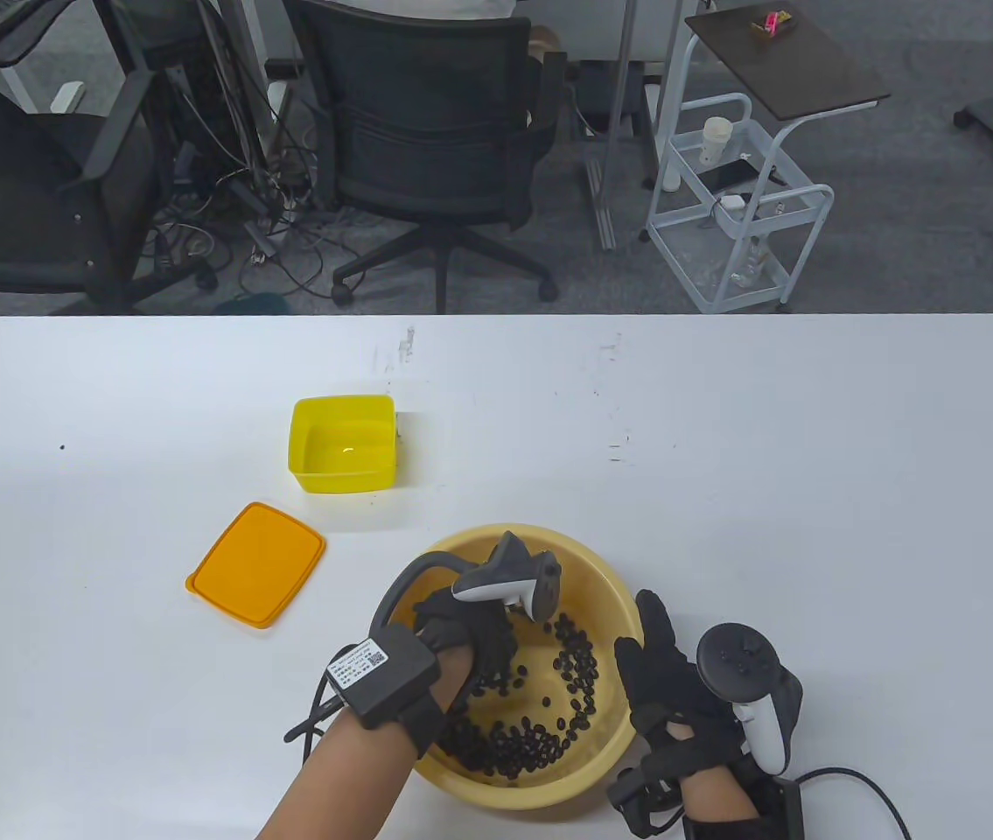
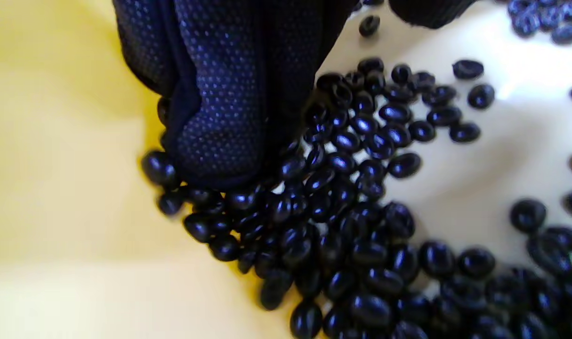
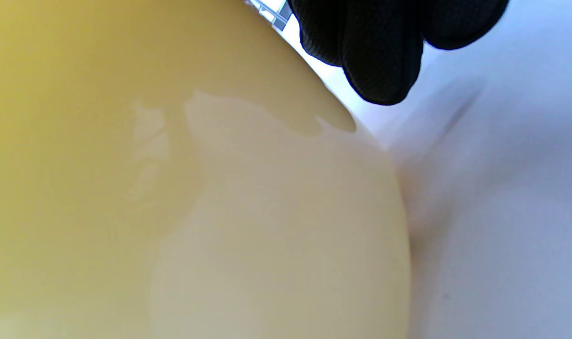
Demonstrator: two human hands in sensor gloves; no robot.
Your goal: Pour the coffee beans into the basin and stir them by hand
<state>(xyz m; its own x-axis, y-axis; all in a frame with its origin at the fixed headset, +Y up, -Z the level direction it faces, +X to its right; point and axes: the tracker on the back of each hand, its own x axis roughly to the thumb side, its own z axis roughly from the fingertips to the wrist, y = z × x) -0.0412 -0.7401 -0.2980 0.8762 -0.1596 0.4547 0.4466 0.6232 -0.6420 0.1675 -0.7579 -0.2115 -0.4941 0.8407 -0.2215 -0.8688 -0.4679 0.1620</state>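
Note:
A pale yellow round basin (image 1: 583, 560) stands near the table's front edge. Dark coffee beans (image 1: 540, 731) lie scattered across its bottom. My left hand (image 1: 470, 643) reaches down inside the basin among the beans. In the left wrist view its gloved fingers (image 2: 229, 108) press into a heap of beans (image 2: 342, 235) at the basin's wall (image 2: 55, 188). My right hand (image 1: 662, 674) lies against the outside of the basin's right rim with its fingers straight. The right wrist view shows the basin's outer wall (image 3: 173, 212) close up and gloved fingertips (image 3: 380, 52) at the top.
An empty yellow square container (image 1: 344, 444) stands behind the basin to the left. Its orange lid (image 1: 256, 563) lies flat on the white table (image 1: 811, 490), left of the basin. Office chairs and a white cart stand beyond the table's far edge.

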